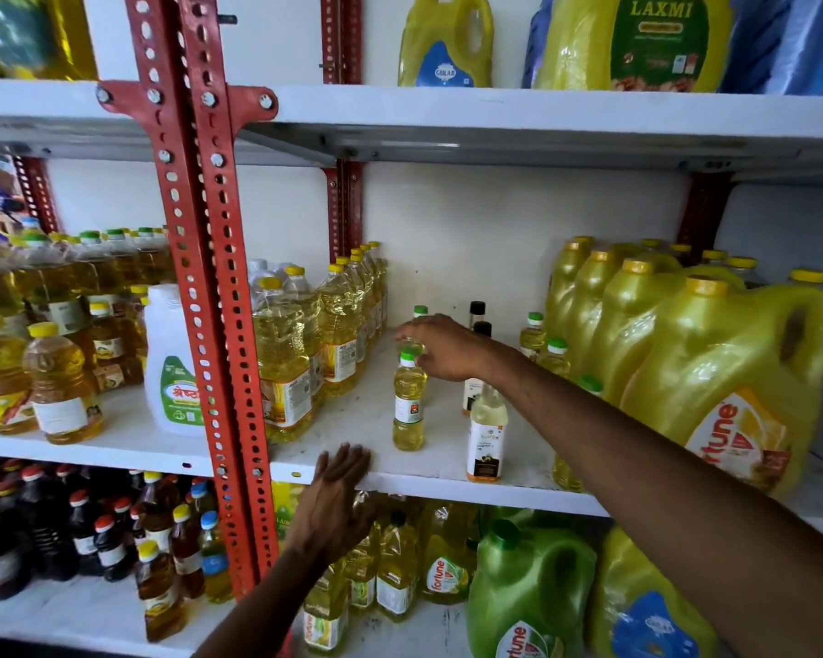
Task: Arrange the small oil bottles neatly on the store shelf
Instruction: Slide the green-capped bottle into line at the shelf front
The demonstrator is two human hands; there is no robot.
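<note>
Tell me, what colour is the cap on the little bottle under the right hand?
Green. The small oil bottle shows it clearly in the head view.

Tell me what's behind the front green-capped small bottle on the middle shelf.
Behind the front small bottle, the right hand reaches over another green-capped bottle farther back. Anything between them is covered by the hand.

Middle shelf: six green-capped small bottles (409, 402), two black-capped bottles (477, 310), four Fortune jugs (732, 387), two hands (443, 346).
</note>
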